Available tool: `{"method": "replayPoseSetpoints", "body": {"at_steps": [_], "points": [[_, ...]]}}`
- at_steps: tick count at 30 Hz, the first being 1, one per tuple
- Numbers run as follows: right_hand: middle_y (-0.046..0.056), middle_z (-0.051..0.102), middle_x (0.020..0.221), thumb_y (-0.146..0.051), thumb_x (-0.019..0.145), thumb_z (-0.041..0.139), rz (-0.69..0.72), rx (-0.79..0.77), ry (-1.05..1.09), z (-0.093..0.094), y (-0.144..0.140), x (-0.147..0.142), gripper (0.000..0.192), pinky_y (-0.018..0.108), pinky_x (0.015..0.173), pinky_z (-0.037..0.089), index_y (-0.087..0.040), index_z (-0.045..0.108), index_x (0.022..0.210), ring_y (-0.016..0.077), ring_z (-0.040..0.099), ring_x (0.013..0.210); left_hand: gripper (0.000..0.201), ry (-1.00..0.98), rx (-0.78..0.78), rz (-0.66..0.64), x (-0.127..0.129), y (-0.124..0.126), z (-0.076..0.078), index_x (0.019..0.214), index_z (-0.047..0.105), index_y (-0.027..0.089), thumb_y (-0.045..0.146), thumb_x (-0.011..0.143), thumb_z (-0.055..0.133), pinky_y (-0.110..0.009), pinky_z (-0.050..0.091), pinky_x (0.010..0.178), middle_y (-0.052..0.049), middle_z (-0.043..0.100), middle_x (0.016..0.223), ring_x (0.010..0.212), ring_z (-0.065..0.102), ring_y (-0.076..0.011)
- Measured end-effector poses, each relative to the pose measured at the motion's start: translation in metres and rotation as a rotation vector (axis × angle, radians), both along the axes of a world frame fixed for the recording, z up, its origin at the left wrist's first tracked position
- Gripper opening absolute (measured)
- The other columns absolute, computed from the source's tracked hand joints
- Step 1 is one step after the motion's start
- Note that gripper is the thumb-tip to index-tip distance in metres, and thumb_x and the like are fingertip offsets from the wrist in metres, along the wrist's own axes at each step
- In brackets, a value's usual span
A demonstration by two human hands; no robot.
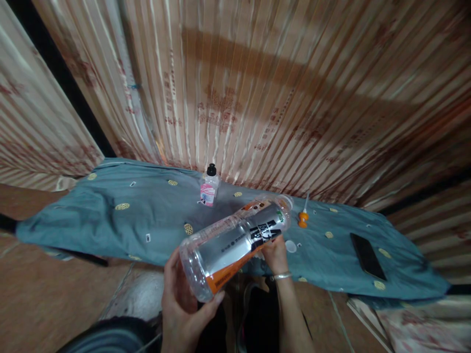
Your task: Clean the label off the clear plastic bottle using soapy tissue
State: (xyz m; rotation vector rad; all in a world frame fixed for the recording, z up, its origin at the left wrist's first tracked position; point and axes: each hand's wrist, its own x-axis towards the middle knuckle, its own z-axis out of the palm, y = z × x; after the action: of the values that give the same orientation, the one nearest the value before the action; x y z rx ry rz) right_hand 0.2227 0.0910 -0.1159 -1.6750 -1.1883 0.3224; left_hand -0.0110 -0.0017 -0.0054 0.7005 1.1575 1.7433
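A large clear plastic bottle (235, 240) with an orange and black label lies tilted in both my hands, its open neck pointing up and to the right. My left hand (184, 304) cups the bottle's base from below. My right hand (274, 255) holds it near the neck, a bracelet on the wrist. A white cap (290, 246) lies on the blue-green cloth (147, 215) just right of my right hand. A small orange-based pump nozzle (303, 217) sits beyond it.
A small bottle with a black cap and pink label (210, 189) stands upright at the cloth's far edge. A dark phone (367, 255) lies flat at the right. Striped curtains hang behind. Brown floor lies at the left.
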Motion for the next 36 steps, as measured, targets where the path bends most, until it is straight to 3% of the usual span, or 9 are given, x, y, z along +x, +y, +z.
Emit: {"method": "replayPoseSetpoints", "body": {"at_steps": [6,15,21,32,36], "points": [[0.013,0.082,0.097,-0.044,0.066,0.080,-0.002,-0.038,0.091,0.0014,-0.0004,-0.0005,0.039,0.042,0.079,0.065,-0.025,0.063,0.096,0.0334,0.079,0.090,0.085,0.045,-0.010,0.001,-0.0011,-0.0006,-0.0022,0.132,0.069,0.028,0.030,0.054,0.103,-0.038,0.064,0.097,-0.009,0.074,0.134,0.121,0.075,-0.0339],[0.015,0.082,0.109,-0.046,0.071,0.079,0.034,-0.053,0.093,0.0000,0.0004,0.0004,0.046,0.045,0.085,0.064,-0.022,0.066,0.108,0.0344,0.079,0.100,0.086,0.045,-0.009,0.002,0.0000,0.0001,-0.0001,0.132,0.067,0.027,0.033,0.054,0.102,-0.037,0.064,0.097,-0.007,0.076,0.130,0.120,0.076,-0.0326],[0.011,0.083,0.099,-0.045,0.067,0.081,-0.001,-0.065,0.069,0.0012,-0.0001,0.0003,0.039,0.045,0.082,0.065,-0.025,0.066,0.098,0.0339,0.079,0.095,0.087,0.038,-0.005,-0.001,0.0006,0.0000,0.0015,0.133,0.067,0.027,0.033,0.054,0.102,-0.039,0.063,0.099,-0.009,0.074,0.132,0.121,0.075,-0.0336],[0.015,0.083,0.102,-0.049,0.066,0.081,0.007,-0.086,0.104,0.0019,0.0003,0.0010,0.042,0.046,0.080,0.065,-0.026,0.063,0.095,0.0358,0.080,0.094,0.084,-0.023,0.016,-0.009,0.0028,0.0011,0.0004,0.133,0.067,0.028,0.027,0.056,0.102,-0.028,0.062,0.095,-0.006,0.077,0.130,0.118,0.076,-0.0262],[0.014,0.083,0.097,-0.050,0.063,0.081,-0.034,-0.104,0.134,0.0023,0.0006,0.0003,0.047,0.045,0.077,0.065,-0.026,0.061,0.098,0.0359,0.081,0.091,0.083,-0.014,0.015,-0.005,0.0032,0.0008,0.0042,0.133,0.068,0.027,0.029,0.057,0.101,-0.030,0.063,0.096,-0.008,0.076,0.132,0.118,0.076,-0.0281]]}}
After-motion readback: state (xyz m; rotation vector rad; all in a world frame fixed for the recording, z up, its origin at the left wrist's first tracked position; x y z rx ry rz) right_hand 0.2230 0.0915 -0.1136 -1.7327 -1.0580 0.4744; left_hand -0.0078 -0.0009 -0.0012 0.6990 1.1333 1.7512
